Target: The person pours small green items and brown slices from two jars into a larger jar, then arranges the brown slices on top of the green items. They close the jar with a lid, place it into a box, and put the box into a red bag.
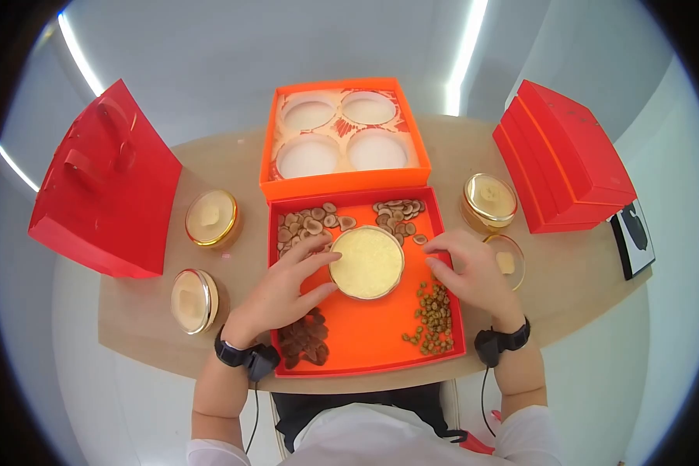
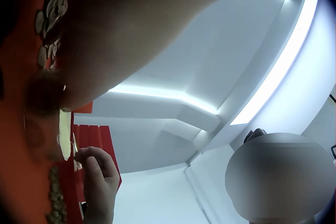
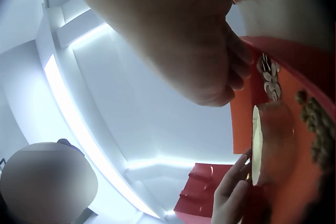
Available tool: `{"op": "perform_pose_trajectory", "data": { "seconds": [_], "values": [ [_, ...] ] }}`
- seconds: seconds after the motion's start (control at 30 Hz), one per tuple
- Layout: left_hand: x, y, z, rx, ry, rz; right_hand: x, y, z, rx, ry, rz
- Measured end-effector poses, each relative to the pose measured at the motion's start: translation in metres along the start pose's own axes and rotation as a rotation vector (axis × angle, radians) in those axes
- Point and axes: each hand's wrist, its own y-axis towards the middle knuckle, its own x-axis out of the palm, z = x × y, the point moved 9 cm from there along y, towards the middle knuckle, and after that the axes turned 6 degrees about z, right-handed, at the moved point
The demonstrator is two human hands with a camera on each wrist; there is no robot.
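An open glass jar [image 1: 366, 262] filled with pale yellow contents stands in the middle of a red tray with an orange base [image 1: 365, 335]. My left hand [image 1: 281, 289] is at the jar's left side, its index fingertip right at the rim and its thumb extended below. On the right, my right hand [image 1: 474, 272] hovers over the tray's right edge, fingers loosely bent and apart from the jar. Around the jar lie brown-edged slices [image 1: 307, 224], more slices [image 1: 400, 217], dark brown dried pieces [image 1: 304, 342] and small green-brown buds [image 1: 435, 318].
Behind the tray sits an orange box [image 1: 346, 186] with several round recesses. Gold-lidded jars [image 1: 211, 219] flank the tray, with a clear lid [image 1: 512, 260] beside my right hand. A red bag [image 1: 109, 194] stands left, red boxes [image 1: 563, 163] right, and a black-and-white box [image 1: 635, 237] beyond.
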Motion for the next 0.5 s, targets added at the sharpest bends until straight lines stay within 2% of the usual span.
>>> {"op": "perform_pose_trajectory", "data": {
  "seconds": [0.17, 0.33, 0.5],
  "values": [
    [0.006, -0.006, 0.002, -0.005, 0.045, -0.12, 0.017, -0.003, -0.017, -0.119, -0.038, -0.16],
    [0.004, -0.008, 0.007, 0.01, 0.056, -0.093, 0.04, -0.011, -0.035, -0.291, -0.146, -0.304],
    [0.005, -0.012, 0.013, -0.011, 0.06, -0.156, 0.05, -0.015, -0.045, -0.304, -0.075, -0.36]
  ]
}}
